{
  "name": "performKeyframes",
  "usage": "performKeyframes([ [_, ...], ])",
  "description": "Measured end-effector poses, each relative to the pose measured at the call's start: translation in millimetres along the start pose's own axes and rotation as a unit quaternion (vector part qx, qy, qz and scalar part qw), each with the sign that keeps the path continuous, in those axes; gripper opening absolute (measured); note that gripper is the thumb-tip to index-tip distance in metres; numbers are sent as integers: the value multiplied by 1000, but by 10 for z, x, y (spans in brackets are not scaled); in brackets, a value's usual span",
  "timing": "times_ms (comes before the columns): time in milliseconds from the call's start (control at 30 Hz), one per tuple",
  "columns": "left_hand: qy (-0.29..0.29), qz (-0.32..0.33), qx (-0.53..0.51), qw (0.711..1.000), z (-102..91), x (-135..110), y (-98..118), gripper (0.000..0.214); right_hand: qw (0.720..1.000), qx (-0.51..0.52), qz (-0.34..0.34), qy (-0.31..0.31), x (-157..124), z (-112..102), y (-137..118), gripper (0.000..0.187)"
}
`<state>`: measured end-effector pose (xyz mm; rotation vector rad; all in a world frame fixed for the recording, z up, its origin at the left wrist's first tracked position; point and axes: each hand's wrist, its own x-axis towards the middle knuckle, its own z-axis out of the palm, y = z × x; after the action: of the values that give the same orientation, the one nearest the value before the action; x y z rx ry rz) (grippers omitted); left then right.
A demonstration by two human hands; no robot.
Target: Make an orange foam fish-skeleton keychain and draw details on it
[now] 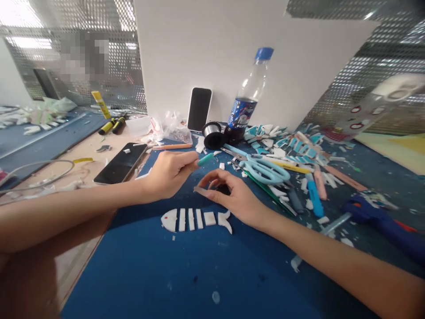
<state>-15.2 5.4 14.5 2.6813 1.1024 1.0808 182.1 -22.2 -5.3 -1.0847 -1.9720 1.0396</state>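
Note:
My left hand [174, 173] is closed in a fist around a slim teal marker [206, 159], whose end sticks out to the right past the thumb. Beside it, my right hand [234, 195] is curved, with thumb and forefinger tips pinched together; whatever lies between them, if anything, is too small to make out. Below both hands, white cut pieces lie on the blue mat [149, 274] in a fish shape: a head [169, 220] with a red eye, several narrow strips [191, 219], a squarish piece [209, 218] and a tail [225, 221] close under my right hand.
A phone [121, 163] lies at left; another phone [199, 108] leans on the white board [212, 40]. Near it stand a bottle [244, 102] and a black spool [213, 135]. Blue scissors [265, 170], scraps [299, 148] and a glue gun [375, 217] crowd the right.

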Motion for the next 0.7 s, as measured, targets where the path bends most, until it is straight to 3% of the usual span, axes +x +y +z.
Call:
performKeyframes([
  [233, 5, 17, -20, 1000, 56, -30, 74, 34, 998, 8, -53, 37, -13, -6, -42, 28],
  [533, -7, 12, -51, 999, 197, -90, 28, 24, 991, -76, -41, 103, -33, -22, -59, 27],
  [700, -45, 29, -44, 998, 202, -99, 34, 15, 987, -108, -38, 116, -26, -42, -49, 25],
])
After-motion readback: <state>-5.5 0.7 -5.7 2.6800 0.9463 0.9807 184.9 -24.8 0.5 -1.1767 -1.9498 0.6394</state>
